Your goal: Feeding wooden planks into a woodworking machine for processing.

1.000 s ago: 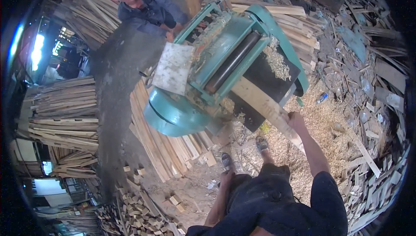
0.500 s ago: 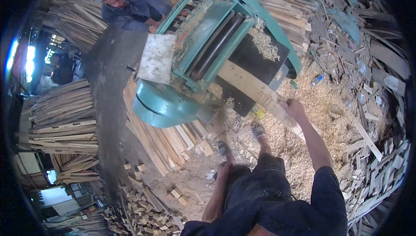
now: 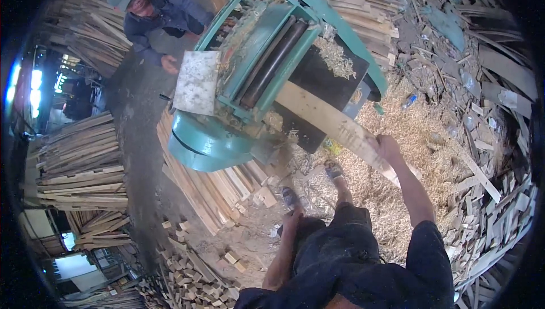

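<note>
Soft, moderate light covers the green thickness planer (image 3: 255,48), with a small highlight on its rounded cover (image 3: 207,139). Far left of the planer, a window opening (image 3: 36,93) glares blown-out white, blue-fringed, amid dimness. Right of it, wood shavings (image 3: 420,133) look pale and bright. Lumber stacks (image 3: 82,164) left of it bend toward the black fisheye rim, their detail soft.

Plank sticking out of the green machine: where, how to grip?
Probably best on the outer length of the plank, past the black table, from the right, where the right hand holds it: that part overhangs with its long edge exposed, while the other end runs under the green machine.
</note>
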Demonstrator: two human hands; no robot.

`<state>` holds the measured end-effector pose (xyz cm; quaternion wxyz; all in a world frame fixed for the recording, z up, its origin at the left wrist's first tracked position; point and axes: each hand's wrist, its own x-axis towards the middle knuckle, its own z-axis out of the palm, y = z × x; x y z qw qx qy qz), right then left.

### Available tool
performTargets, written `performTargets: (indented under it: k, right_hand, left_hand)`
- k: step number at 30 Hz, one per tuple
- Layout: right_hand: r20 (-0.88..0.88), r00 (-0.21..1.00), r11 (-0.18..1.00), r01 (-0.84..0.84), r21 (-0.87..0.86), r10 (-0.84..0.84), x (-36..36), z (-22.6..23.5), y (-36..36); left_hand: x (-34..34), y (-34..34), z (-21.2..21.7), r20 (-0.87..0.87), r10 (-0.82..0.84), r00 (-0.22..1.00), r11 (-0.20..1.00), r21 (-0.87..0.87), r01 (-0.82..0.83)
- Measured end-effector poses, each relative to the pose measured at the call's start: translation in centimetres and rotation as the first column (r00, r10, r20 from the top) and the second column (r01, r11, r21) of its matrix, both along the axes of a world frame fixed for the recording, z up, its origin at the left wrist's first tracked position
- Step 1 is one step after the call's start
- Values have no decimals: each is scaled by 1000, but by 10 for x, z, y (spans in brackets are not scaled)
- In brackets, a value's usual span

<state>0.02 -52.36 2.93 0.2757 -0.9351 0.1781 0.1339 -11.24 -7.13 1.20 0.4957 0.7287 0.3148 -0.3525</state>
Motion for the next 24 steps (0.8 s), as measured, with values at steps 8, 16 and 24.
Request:
performTargets:
  k: [8, 16, 24]
  right_hand:
    - [-9, 1000, 1000, -23, 7, 23, -18, 2, -10]
    - [-100, 995, 1000, 11, 19, -9, -34, 2, -21]
    - [-115, 991, 998, 70, 3, -69, -47, 17, -26]
  left_hand:
    - [8, -3, -14, 33, -39, 999, 999, -35, 40]
    - [20, -14, -20, -28, -3, 1000, 998, -57, 1]
    - [37, -26, -16, -64, 11, 998, 994, -106, -17]
